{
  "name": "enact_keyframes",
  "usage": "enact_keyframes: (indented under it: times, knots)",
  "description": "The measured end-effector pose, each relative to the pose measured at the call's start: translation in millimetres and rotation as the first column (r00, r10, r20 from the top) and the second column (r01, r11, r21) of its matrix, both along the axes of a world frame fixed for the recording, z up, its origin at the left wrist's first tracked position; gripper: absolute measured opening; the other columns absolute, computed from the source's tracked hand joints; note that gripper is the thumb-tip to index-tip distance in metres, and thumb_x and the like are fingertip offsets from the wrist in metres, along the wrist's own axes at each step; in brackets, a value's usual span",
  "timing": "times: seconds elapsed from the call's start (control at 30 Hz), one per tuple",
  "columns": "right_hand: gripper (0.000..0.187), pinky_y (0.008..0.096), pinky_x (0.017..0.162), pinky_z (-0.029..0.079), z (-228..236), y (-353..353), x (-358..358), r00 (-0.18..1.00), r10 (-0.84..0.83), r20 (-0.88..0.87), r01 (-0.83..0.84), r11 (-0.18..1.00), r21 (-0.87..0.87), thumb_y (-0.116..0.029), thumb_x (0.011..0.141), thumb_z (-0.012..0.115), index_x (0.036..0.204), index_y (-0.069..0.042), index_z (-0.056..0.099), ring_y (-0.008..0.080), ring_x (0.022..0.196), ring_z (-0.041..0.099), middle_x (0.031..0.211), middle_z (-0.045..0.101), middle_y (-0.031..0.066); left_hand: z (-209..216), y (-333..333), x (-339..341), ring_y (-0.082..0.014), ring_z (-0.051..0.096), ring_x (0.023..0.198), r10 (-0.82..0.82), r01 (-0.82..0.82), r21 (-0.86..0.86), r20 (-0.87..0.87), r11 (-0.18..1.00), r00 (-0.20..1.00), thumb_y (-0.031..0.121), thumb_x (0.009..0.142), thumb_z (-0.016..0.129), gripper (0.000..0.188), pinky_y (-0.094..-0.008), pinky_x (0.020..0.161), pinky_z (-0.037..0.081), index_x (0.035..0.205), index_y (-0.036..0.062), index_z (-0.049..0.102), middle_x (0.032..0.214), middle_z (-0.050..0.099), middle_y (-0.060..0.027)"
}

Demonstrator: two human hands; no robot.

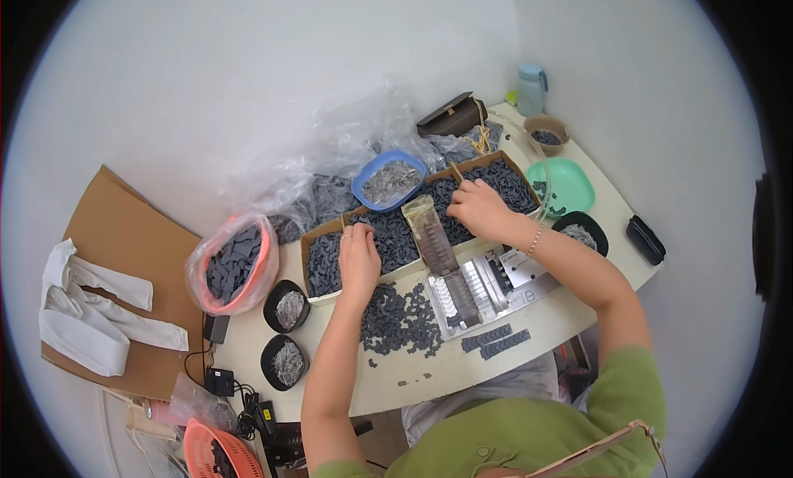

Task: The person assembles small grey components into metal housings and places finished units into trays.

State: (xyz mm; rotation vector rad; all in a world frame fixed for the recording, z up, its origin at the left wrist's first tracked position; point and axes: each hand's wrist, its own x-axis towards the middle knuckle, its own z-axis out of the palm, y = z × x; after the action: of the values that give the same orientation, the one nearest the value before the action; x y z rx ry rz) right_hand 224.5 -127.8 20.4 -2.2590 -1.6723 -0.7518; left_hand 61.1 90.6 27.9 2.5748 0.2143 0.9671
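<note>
A long cardboard box (403, 272) with dividers holds heaps of small dark grey pieces (395, 240). My left hand (359, 259) reaches over its left part, fingers bent down and close together at the pieces. Farther right, my right hand (479, 210) dips its closed fingertips among the pieces near a divider. What either hand pinches, if anything, is too small to see. Between my hands a clear, yellowed plastic chute (431, 234) slopes down to a metal fixture (456, 298) with slotted rows. Loose grey pieces (398, 321) lie on the table beside my left forearm.
Two black bowls (277, 364) of thin clear bits and a pink basket (269, 267) stand left. A blue bowl (361, 177) sits behind the box. Rightward are a green tray (578, 185), a black case (645, 240) and a bottle (530, 92). Grey strips (504, 343) lie near me.
</note>
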Motion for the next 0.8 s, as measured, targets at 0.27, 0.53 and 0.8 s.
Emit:
enact_keyframes:
  times: [0.27, 0.53, 0.8]
  knots:
    - [0.005, 0.0349, 0.076, 0.043, 1, 2, -7, 0.996, -0.017, -0.087, 0.02, 0.999, 0.036, -0.013, 0.075, 0.065, 0.078, -0.01, 0.063, 0.0226, 0.086, 0.055, 0.081, 0.057, 0.0038, -13, -75, -52, -0.0213, 0.061, 0.07, -0.432, 0.168, -0.679, -0.24, 0.715, 0.869, 0.001, 0.083, 0.063, 0.011, -0.0288, 0.066, 0.049, 0.093, 0.0015, 0.064, 0.086, 0.063, -0.0106]
    - [0.012, 0.0394, 0.076, 0.047, 11, -28, -72, 0.828, 0.277, -0.488, -0.269, 0.959, 0.088, -0.011, 0.077, 0.066, 0.088, -0.007, 0.064, 0.0281, 0.086, 0.057, 0.085, 0.059, 0.0088, -43, -102, -85, -0.0231, 0.055, 0.073, -0.351, 0.331, -0.124, -0.223, 0.936, 0.91, 0.013, 0.077, 0.072, 0.019, -0.0353, 0.064, 0.045, 0.094, 0.0054, 0.067, 0.08, 0.055, -0.0066]
    - [0.017, 0.0326, 0.067, 0.047, -24, -41, -131, 0.912, 0.368, -0.18, -0.377, 0.926, -0.016, -0.011, 0.071, 0.058, 0.084, -0.001, 0.06, 0.0223, 0.079, 0.054, 0.081, 0.054, 0.0067, -23, -105, -115, -0.0259, 0.055, 0.077, -0.265, 0.312, 0.193, -0.235, 0.93, 0.935, 0.012, 0.077, 0.068, 0.03, -0.0383, 0.068, 0.042, 0.106, 0.0074, 0.065, 0.082, 0.057, -0.0065]
